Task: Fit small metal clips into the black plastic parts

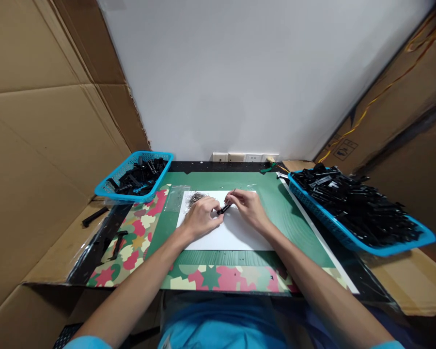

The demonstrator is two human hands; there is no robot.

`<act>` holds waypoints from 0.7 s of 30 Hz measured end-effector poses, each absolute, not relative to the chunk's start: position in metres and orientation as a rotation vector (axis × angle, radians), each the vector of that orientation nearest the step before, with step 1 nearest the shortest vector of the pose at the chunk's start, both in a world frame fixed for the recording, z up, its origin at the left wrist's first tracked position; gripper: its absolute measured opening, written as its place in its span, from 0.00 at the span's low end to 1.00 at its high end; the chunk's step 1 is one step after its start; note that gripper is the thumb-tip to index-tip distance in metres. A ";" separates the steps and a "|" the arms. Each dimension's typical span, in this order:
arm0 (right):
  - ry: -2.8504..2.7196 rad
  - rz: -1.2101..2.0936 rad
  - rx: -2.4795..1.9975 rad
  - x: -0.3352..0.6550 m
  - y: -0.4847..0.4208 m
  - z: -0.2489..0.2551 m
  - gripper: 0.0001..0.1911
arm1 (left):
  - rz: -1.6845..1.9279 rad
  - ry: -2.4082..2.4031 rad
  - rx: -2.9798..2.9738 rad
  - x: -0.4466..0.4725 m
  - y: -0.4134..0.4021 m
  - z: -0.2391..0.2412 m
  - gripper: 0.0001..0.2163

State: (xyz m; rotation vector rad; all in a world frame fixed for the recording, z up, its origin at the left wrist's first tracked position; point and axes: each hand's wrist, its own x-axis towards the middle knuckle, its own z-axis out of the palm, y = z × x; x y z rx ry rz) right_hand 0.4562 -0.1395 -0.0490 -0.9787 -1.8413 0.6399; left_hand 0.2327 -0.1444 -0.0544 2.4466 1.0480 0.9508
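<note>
Over a white sheet (pixel 225 237), my left hand (pixel 202 215) pinches a small black plastic part (pixel 224 209) between thumb and fingers. My right hand (pixel 247 206) is closed at the part's upper right end. A thin, dark, pointed thing (pixel 233 192) sticks up from its fingertips, too small to name. Beside my left hand, on the sheet's upper left, lies a pile of tiny metal bits (pixel 196 198), partly covered by that hand.
A blue basket (pixel 134 198) with some black parts stands at the left. At the right, another blue basket (pixel 370 249) is heaped with black parts. Loose black pieces (pixel 119 243) lie on the mat's left side. A clear plastic bag (pixel 177 198) touches the sheet. Sockets (pixel 236 157) line the wall.
</note>
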 end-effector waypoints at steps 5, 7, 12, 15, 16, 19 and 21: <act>-1.837 0.713 -1.003 0.446 -0.143 -0.051 0.17 | 0.934 1.042 2.494 0.233 -0.145 -0.053 0.05; -1.853 0.697 -1.009 0.446 -0.143 -0.051 0.16 | 0.934 1.041 2.510 0.233 -0.146 -0.053 0.05; -1.928 0.614 -1.016 0.446 -0.144 -0.048 0.15 | 0.944 1.059 2.499 0.233 -0.147 -0.053 0.05; -1.941 0.590 -1.030 0.447 -0.145 -0.048 0.15 | 0.948 1.053 2.477 0.233 -0.146 -0.052 0.05; -1.937 0.591 -1.032 0.447 -0.145 -0.048 0.15 | 0.945 1.050 2.473 0.233 -0.146 -0.052 0.05; -1.915 0.591 -1.021 0.447 -0.145 -0.048 0.17 | 0.933 1.053 2.475 0.233 -0.146 -0.052 0.04; -1.899 0.569 -1.015 0.447 -0.146 -0.048 0.17 | 0.926 1.057 2.486 0.233 -0.146 -0.052 0.04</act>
